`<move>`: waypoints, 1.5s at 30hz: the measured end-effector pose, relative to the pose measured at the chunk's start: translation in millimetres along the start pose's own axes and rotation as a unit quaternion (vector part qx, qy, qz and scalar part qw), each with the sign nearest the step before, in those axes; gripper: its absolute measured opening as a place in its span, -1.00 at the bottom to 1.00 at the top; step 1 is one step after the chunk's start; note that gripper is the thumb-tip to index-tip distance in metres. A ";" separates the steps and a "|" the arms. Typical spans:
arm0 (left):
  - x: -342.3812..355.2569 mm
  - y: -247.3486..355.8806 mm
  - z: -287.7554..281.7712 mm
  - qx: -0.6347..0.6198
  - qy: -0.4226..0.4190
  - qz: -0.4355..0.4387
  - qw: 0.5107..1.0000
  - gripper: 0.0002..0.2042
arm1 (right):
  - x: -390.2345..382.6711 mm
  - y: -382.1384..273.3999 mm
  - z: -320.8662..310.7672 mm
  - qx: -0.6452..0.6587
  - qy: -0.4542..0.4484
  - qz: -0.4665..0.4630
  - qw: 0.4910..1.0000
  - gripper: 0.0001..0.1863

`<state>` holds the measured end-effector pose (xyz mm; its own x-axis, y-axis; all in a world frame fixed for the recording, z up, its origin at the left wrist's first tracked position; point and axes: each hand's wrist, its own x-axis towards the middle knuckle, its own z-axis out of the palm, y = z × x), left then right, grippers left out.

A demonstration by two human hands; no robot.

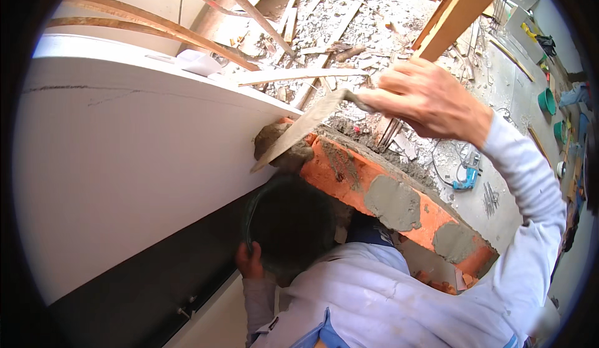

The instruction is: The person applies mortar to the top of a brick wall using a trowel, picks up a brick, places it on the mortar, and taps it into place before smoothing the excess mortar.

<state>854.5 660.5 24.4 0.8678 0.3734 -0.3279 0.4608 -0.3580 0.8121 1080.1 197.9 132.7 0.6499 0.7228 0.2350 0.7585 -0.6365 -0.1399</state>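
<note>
My right hand (424,98) is closed round the handle of a trowel (306,123), whose blade slants down to the left. The blade lies over a lump of grey mortar (268,141) at the end of a low orange brick wall (334,172), where it meets a white wall (137,148). Patches of mortar (394,203) cover parts of the brick face. Below the wall's end, my left hand (251,262) grips the rim of a dark round bucket (290,223). Whatever is in the bucket is too dark to make out.
Beyond the brick wall, rubble and loose boards (349,17) cover the floor. A wooden post (458,17) rises near my right hand. A blue power tool (467,176) with a cord lies at right, and green buckets (547,101) stand farther off. Slanting poles (243,11) stand at upper left.
</note>
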 end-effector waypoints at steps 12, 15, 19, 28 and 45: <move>-10.7 74.4 -10.9 0.057 -0.003 0.037 0.998 -0.70 | -71.9 -15.3 57.4 0.170 -0.040 0.242 0.954 -0.62; -7.2 71.4 -7.7 0.054 0.010 0.057 0.997 -0.67 | -57.0 -15.2 66.6 0.169 -0.019 0.194 0.966 -0.60; -10.6 84.1 -3.6 0.095 0.018 0.070 0.993 -0.64 | -54.5 -9.3 60.8 0.166 -0.016 0.193 0.967 -0.62; -12.9 61.6 -7.3 0.076 0.068 0.056 0.993 -0.58 | -45.9 -1.2 23.9 0.053 0.087 0.110 0.989 -0.60; -35.7 12.3 -3.4 0.018 0.095 0.086 0.992 -0.60 | 43.4 -4.0 -4.7 -0.075 -0.061 -0.055 0.994 -0.61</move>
<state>828.6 645.7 47.7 0.8847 0.4581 -0.0867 0.3188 -0.4585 0.8296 1105.0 230.6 148.0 0.5720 0.8112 0.1215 0.8150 -0.5788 0.0279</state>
